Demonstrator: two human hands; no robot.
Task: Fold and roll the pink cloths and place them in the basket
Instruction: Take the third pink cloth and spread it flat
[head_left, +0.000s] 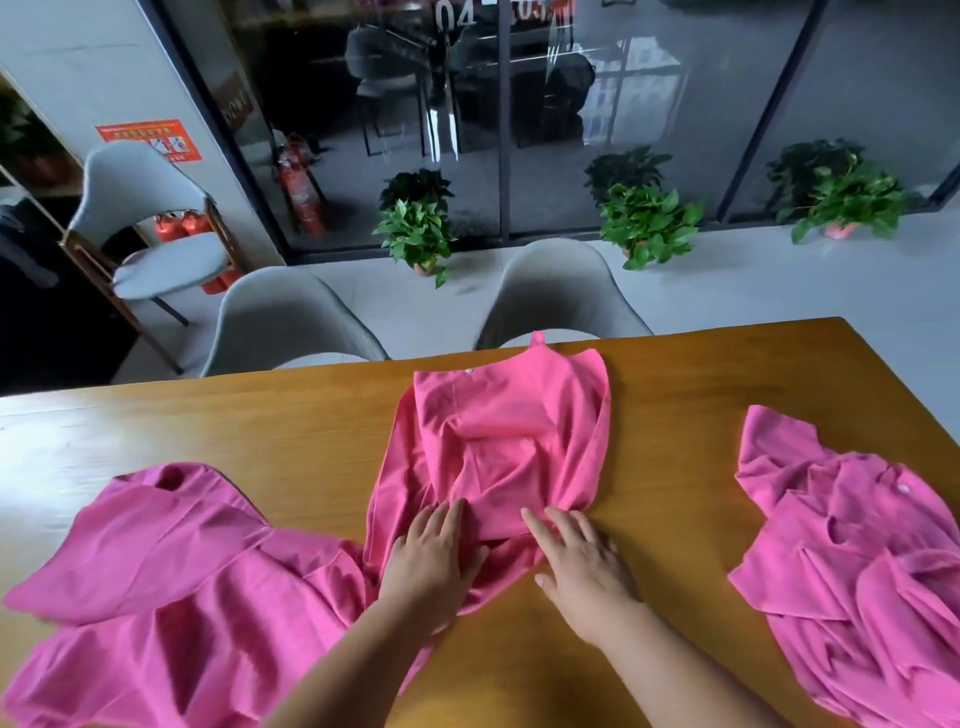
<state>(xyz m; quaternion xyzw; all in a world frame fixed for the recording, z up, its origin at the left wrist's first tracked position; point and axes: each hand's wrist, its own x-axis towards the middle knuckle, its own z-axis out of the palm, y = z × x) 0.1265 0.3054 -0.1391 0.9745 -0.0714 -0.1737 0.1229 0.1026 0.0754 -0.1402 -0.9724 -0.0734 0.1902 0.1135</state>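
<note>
On the wooden desk (675, 374) I see the left hand (431, 551) and right hand (582, 556) pressed flat, gripping nothing, on the middle pink cloth (509, 415), whose loose folds I judge could skew if rolled unevenly.

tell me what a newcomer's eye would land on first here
Bright pink against a wooden table: the middle cloth lies partly folded, with the left hand and right hand resting flat on its near end. A crumpled left cloth and right cloth flank it.
</note>
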